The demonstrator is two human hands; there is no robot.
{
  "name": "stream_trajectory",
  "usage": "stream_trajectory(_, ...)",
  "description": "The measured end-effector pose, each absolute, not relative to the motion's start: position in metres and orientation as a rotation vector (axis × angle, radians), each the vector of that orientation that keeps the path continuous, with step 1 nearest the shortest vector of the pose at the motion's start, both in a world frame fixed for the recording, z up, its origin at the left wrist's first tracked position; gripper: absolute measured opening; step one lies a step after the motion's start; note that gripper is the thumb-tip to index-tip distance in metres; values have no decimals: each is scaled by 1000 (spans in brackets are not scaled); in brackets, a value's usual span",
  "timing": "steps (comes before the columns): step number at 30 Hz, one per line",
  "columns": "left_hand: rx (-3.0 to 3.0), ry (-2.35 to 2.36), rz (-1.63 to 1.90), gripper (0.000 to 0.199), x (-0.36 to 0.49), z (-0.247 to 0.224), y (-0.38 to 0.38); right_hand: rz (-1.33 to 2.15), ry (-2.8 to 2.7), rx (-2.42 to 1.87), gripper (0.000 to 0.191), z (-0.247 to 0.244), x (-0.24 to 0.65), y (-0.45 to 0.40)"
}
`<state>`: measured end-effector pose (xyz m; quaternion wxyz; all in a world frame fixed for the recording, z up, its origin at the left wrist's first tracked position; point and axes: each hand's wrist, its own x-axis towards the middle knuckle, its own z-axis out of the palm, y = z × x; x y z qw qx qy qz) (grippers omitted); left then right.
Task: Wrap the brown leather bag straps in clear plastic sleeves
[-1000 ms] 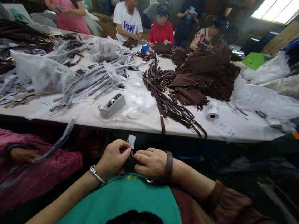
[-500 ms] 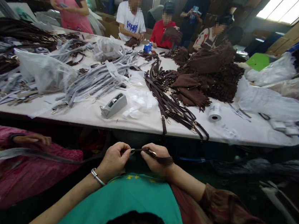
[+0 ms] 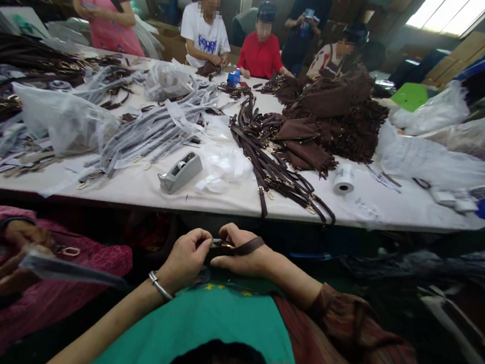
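Both hands, left hand point(image 3: 184, 255) and right hand point(image 3: 241, 253), pinching brown strap point(image 3: 247, 245) at lower centre; clasp, seemingly metal, could slip if grip loosens.

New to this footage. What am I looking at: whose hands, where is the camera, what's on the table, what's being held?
There is no machine here. One camera sits on a person's head and looks forward and down, so the two bare hands at the bottom are the wearer's own.

The left hand and right hand meet in front of the green top, both gripping a brown strap that lies over the right hand.

Ahead is a long white table. On it lie a grey tape dispenser, a bundle of brown straps, grey wrapped straps, a white tape roll and brown fringed bags.

The pink sleeve on the left belongs to a co-worker. More people work at the far end.
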<state>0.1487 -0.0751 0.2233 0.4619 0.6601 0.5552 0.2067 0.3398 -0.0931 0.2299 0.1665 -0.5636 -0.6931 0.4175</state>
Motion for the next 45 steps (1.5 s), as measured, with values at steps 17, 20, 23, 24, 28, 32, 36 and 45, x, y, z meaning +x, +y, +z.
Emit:
stream_trajectory(17, 1609, 1318, 521, 17, 142, 232, -79, 568, -2299, -1197, 22, 207, 332, -105)
stream_trajectory(20, 1626, 1280, 538, 18, 141, 233, -81, 475, -2404, -1215, 19, 203, 329, -103)
stream_trajectory(23, 1681, 1284, 535, 18, 139, 231, -82, 637, -2214, -1235, 15, 203, 326, -103)
stream_trajectory(24, 1710, 1284, 537, 17, 138, 230, -83, 733, -2125, -1240, 15, 204, 325, -103)
stream_trajectory(28, 1870, 1240, 580, 15, 136, 229, -84, 1081, -1912, -1169, 24, 212, 323, -102)
stream_trajectory(32, 1910, 1163, 603, 14, 137, 229, -84, 1298, -1913, -1128, 8, 215, 319, -102)
stream_trajectory(36, 1535, 1151, 622, 15, 138, 223, -86, 1424, -1757, -1147, 10, 210, 315, -107)
stream_trajectory(45, 950, 1388, 761, 28, 125, 203, -100, 1615, -1151, -1397, 23, 188, 304, -116)
